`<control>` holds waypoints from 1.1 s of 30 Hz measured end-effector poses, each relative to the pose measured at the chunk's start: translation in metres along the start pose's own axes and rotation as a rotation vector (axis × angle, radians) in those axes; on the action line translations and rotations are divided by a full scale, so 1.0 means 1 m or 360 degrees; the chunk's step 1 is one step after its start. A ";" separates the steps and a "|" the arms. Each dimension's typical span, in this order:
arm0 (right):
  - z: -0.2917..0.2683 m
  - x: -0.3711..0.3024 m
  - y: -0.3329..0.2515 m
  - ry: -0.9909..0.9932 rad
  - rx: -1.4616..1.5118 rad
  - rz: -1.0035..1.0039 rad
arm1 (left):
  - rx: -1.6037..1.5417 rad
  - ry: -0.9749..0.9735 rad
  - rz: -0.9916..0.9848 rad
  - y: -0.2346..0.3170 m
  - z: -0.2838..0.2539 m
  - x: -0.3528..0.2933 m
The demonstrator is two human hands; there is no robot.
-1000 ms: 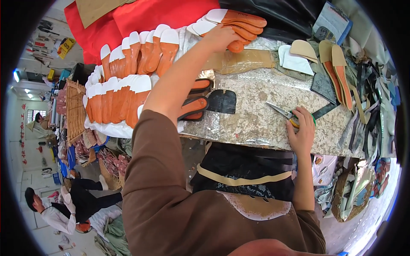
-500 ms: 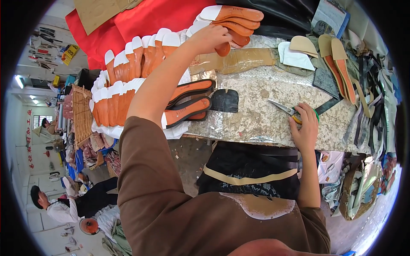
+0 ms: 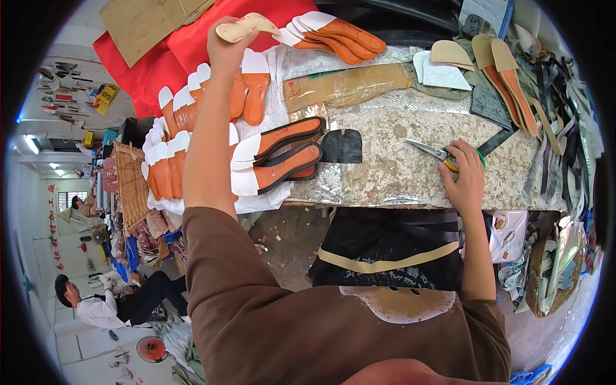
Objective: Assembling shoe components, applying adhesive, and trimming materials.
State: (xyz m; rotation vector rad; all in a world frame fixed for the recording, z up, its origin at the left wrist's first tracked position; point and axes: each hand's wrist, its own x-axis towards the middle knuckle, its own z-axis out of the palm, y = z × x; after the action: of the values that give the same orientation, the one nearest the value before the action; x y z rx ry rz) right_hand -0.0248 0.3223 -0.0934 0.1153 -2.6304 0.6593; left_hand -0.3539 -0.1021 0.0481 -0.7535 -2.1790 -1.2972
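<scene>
My left hand [image 3: 226,54] is raised at the far left of the table, closed on an insole [image 3: 247,27] whose pale underside shows. On the table, my right hand [image 3: 464,172] rests with its fingers curled over the handles of a pair of scissors [image 3: 423,148], blades pointing left. Fanned brown insoles with white heel ends [image 3: 340,35] lie at the back, right of my left hand. Nearer, black-edged insoles [image 3: 282,168] lie stacked beside a black rounded piece [image 3: 341,146].
Rows of brown and white insoles [image 3: 168,163] line the left side, partly behind my forearm. Beige-ended insoles [image 3: 511,80], white and beige pieces [image 3: 444,69] and dark strips [image 3: 564,128] lie at the right. Red sheet [image 3: 142,70] covers the back left. Another person [image 3: 102,308] sits far left.
My left hand has moved left and away from the fanned stack, carrying an insole that now shows its pale side. My right hand stays at the scissors.
</scene>
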 end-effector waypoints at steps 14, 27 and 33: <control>0.000 -0.005 0.001 0.0023 0.0187 -0.0086 | -0.0819 0.1773 -0.0745 0.012 0.009 -0.053; 0.001 -0.002 0.001 0.0041 0.0184 -0.0098 | -0.0846 0.1898 -0.1084 0.049 -0.042 -0.071; 0.000 -0.004 -0.003 0.0072 0.0173 -0.0114 | 0.0577 0.1350 -0.0358 0.046 -0.043 -0.116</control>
State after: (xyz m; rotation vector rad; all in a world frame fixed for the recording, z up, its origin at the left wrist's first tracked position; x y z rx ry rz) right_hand -0.0210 0.3198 -0.0940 0.2232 -2.5343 0.7709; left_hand -0.2325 -0.1460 0.0191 0.1851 -1.7171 -1.0042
